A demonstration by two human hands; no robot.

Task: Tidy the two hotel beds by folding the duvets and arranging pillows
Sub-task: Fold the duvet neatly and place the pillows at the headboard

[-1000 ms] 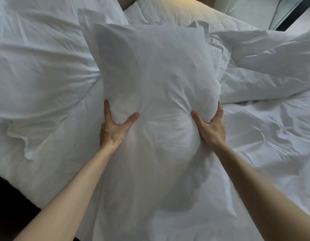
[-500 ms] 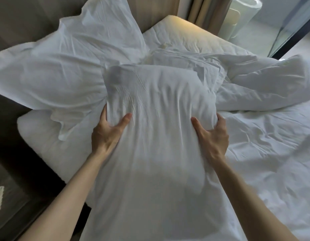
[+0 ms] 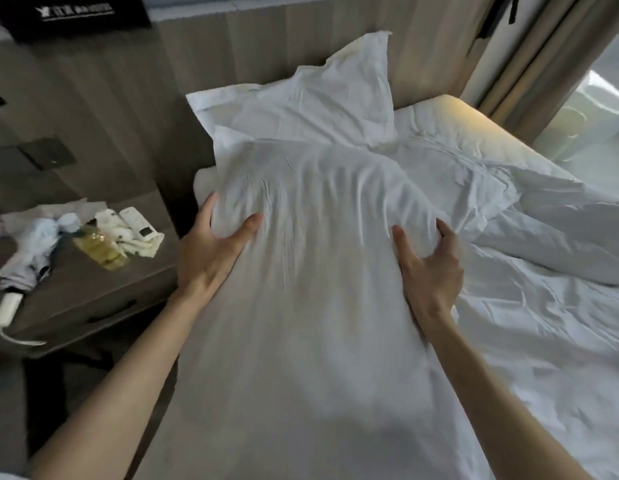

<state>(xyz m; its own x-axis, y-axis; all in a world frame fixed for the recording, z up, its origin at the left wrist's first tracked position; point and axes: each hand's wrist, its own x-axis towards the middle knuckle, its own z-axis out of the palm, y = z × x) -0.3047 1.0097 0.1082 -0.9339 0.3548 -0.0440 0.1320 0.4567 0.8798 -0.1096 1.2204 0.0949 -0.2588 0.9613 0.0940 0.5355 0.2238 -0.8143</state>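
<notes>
A white pillow (image 3: 322, 265) hangs lengthwise in front of me over the head end of the bed. My left hand (image 3: 211, 251) grips its left side, thumb on the front and fingers behind. My right hand (image 3: 429, 268) grips its right side the same way. Behind it a second white pillow (image 3: 322, 105) leans against the wooden headboard (image 3: 266, 39). A crumpled white duvet (image 3: 561, 237) lies bunched on the right of the mattress, over the wrinkled sheet (image 3: 543, 358).
A grey bedside table (image 3: 93, 296) stands left of the bed with a remote (image 3: 138, 225), a yellow bottle (image 3: 100, 249), a folded umbrella (image 3: 27, 265) and cloths on it. Curtains (image 3: 530, 53) and a window are at the back right.
The pillow has moved away from me toward the headboard, still held at both sides. My view has lifted, so the headboard, the bedside table and the curtains now show.
</notes>
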